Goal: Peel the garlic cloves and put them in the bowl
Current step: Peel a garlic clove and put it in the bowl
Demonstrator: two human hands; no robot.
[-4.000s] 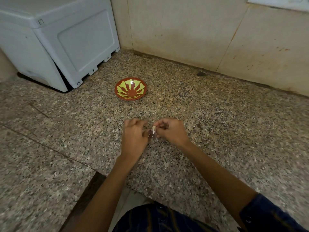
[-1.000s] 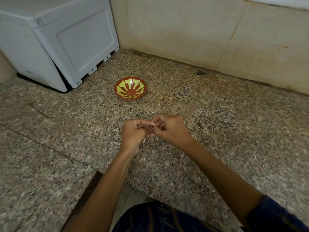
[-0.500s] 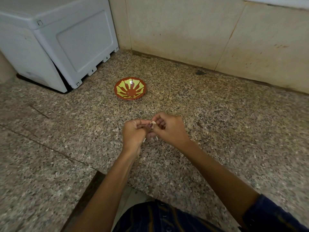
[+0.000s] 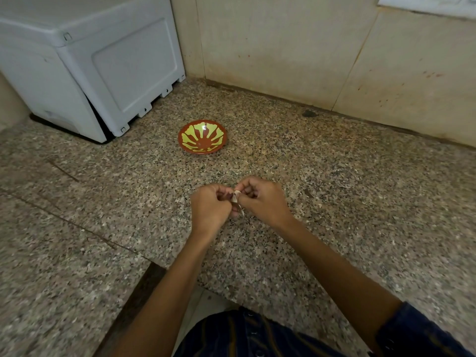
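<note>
I can read no words, numbers or brand marks anywhere here; the bowl point(image 4: 202, 139) in front of me bears only a yellow-and-red painted pattern, and the white appliance point(image 4: 103, 65) beside it shows no legible label

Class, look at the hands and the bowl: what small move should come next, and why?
Probably keep pulling the skin off. Both hands, left and right, pinch one clove with papery skin hanging from it, and the bowl beyond them looks empty.
</note>
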